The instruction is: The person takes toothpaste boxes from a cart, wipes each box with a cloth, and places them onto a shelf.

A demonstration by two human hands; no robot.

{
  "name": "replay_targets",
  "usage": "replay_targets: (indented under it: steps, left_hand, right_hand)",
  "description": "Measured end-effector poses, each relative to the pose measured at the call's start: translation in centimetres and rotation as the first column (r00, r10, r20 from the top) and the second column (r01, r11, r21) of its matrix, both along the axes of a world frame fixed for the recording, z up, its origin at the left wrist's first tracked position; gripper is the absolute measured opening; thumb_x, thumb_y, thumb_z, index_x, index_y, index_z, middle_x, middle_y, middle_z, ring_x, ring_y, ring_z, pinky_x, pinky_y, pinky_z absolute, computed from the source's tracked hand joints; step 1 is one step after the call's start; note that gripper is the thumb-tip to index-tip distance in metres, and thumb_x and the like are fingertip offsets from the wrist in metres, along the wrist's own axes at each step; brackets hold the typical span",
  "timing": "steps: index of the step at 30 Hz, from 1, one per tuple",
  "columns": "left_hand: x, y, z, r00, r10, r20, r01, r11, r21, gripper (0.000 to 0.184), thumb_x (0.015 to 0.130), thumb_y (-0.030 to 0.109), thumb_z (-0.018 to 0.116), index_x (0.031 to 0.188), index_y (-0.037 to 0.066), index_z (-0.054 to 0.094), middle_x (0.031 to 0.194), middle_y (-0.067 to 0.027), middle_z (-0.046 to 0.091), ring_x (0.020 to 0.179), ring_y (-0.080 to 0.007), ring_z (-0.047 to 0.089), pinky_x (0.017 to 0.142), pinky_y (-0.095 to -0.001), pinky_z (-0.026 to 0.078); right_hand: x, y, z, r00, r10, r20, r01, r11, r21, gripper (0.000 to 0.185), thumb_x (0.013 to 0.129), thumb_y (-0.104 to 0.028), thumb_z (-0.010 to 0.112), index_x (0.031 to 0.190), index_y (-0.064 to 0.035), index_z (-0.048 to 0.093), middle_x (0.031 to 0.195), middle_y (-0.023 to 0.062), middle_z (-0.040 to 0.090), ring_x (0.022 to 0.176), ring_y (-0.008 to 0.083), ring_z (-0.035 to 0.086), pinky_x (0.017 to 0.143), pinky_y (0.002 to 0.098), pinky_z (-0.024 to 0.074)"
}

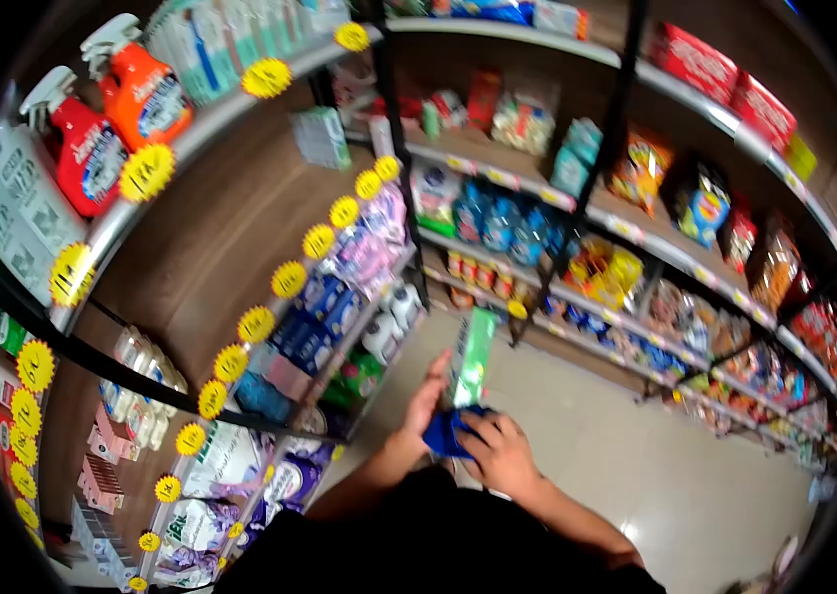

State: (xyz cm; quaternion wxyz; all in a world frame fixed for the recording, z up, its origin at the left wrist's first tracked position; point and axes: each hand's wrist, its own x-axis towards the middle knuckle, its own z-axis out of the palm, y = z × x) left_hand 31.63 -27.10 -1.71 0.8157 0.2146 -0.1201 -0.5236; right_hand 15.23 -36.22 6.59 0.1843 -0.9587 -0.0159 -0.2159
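Note:
In front of my body, a long narrow green and white box (475,354) stands tilted upward, with print too blurred to read. My left hand (422,404) is along the box's left side, fingers pointing up, and appears to hold its lower part. A dark blue cloth (445,434) is bunched around the lower end of the box. My right hand (499,450) has its fingers bent over this cloth and presses it against the box. The box's bottom end is hidden by the cloth and fingers.
Store shelves on the left hold spray bottles (146,94), packs of tissue (311,315) and round yellow price tags (267,77). Across the aisle, a shelf rack carries snack bags (641,168) and blue bottles (500,223). Pale tiled floor (577,436) lies below.

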Motion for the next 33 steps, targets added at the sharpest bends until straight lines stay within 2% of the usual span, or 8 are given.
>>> replay_targets:
  steps: [4, 11, 15, 20, 22, 26, 31, 33]
  left_hand:
    - [4.5, -2.5, 2.1, 0.975, 0.094, 0.199, -0.112, 0.991, 0.079, 0.065, 0.106, 0.044, 0.033, 0.157, 0.007, 0.023, 0.139, -0.0175, 0.053, 0.119, -0.0327, 0.061, 0.1, -0.0465, 0.05]
    - [10.7, -4.6, 1.2, 0.787, 0.279, 0.55, -0.393, 0.914, 0.099, 0.056, 0.108, 0.037, 0.032, 0.149, -0.001, 0.038, 0.141, -0.0133, 0.051, 0.133, -0.0223, 0.046, 0.114, -0.0351, 0.032]
    - [12.7, -5.1, 2.1, 0.75, 0.303, 0.588, -0.497, 0.844, 0.199, 0.05, 0.104, 0.023, 0.053, 0.148, 0.004, 0.04, 0.114, -0.0035, 0.059, 0.092, -0.0083, 0.054, 0.082, -0.0248, 0.045]
    - [16.6, -5.8, 1.7, 0.632, 0.267, 0.728, -0.584, 0.781, 0.22, 0.061, 0.093, 0.009, 0.069, 0.147, 0.005, 0.041, 0.109, -0.0052, 0.063, 0.084, -0.0099, 0.06, 0.073, -0.0275, 0.05]
    - [18.3, -5.5, 1.1, 0.644, 0.227, 0.731, -0.544, 0.808, 0.228, 0.064, 0.092, 0.006, 0.069, 0.148, 0.005, 0.039, 0.12, -0.01, 0.06, 0.098, -0.015, 0.061, 0.08, -0.0304, 0.052]
    - [20.3, -5.1, 1.3, 0.717, 0.209, 0.665, -0.471, 0.849, 0.241, 0.069, 0.092, 0.009, 0.068, 0.151, 0.007, 0.033, 0.132, -0.0162, 0.056, 0.112, -0.0292, 0.064, 0.088, -0.0426, 0.056]
    - [20.3, -10.8, 2.5, 0.824, 0.384, 0.417, -0.49, 0.851, 0.186, 0.081, 0.09, 0.023, 0.071, 0.155, 0.012, 0.024, 0.135, -0.0187, 0.053, 0.11, -0.0355, 0.064, 0.083, -0.0449, 0.057]
    - [20.5, -13.6, 2.9, 0.745, 0.458, 0.485, -0.552, 0.831, 0.062, 0.085, 0.089, 0.025, 0.073, 0.156, 0.015, 0.021, 0.134, -0.0179, 0.054, 0.107, -0.033, 0.065, 0.08, -0.0443, 0.058]
  right_hand:
    - [5.6, -1.9, 0.8, 0.995, 0.079, -0.059, -0.085, 0.991, -0.105, 0.044, 0.068, -0.019, 0.078, 0.11, -0.0127, 0.07, 0.126, 0.0047, 0.059, 0.1, 0.0247, 0.054, 0.086, 0.0392, 0.0516]
    - [17.8, -6.9, 2.3, 0.998, -0.068, -0.006, 0.067, 0.993, -0.101, 0.045, 0.065, -0.013, 0.079, 0.108, -0.0099, 0.069, 0.125, 0.0065, 0.061, 0.102, 0.0291, 0.054, 0.088, 0.0406, 0.0495]
    - [25.3, -11.3, 5.1, 0.98, -0.121, 0.156, 0.131, 0.99, -0.056, 0.042, 0.066, -0.007, 0.076, 0.107, -0.0036, 0.068, 0.123, 0.0111, 0.062, 0.103, 0.0345, 0.054, 0.091, 0.0432, 0.0488]
    - [32.6, -16.8, 5.3, 0.968, -0.006, 0.25, -0.033, 0.988, 0.151, 0.026, 0.077, -0.008, 0.066, 0.102, -0.0014, 0.068, 0.105, 0.013, 0.067, 0.095, 0.0343, 0.06, 0.083, 0.0403, 0.0508]
    - [34.5, -19.4, 5.7, 0.937, 0.246, -0.247, -0.041, 0.781, 0.623, 0.022, 0.084, -0.009, 0.059, 0.102, 0.001, 0.067, 0.086, 0.008, 0.069, 0.075, 0.0246, 0.064, 0.07, 0.0334, 0.0518]
    - [37.9, -24.3, 4.4, 0.792, 0.565, -0.231, 0.023, 0.35, 0.936, 0.023, 0.089, -0.012, 0.059, 0.105, 0.001, 0.069, 0.08, -0.002, 0.063, 0.069, 0.0055, 0.056, 0.06, 0.0244, 0.0472]
    - [41.1, -28.4, 0.7, 0.766, 0.623, -0.158, -0.054, 0.307, 0.95, 0.027, 0.089, -0.007, 0.06, 0.114, -0.0008, 0.068, 0.087, 0.0, 0.066, 0.074, 0.0078, 0.059, 0.063, 0.0258, 0.049]
    - [41.3, -28.3, -0.7, 0.892, 0.453, -0.014, 0.023, -0.015, 1.0, 0.031, 0.09, -0.007, 0.06, 0.12, -0.0007, 0.064, 0.097, 0.0019, 0.068, 0.081, 0.0095, 0.061, 0.07, 0.0263, 0.0508]
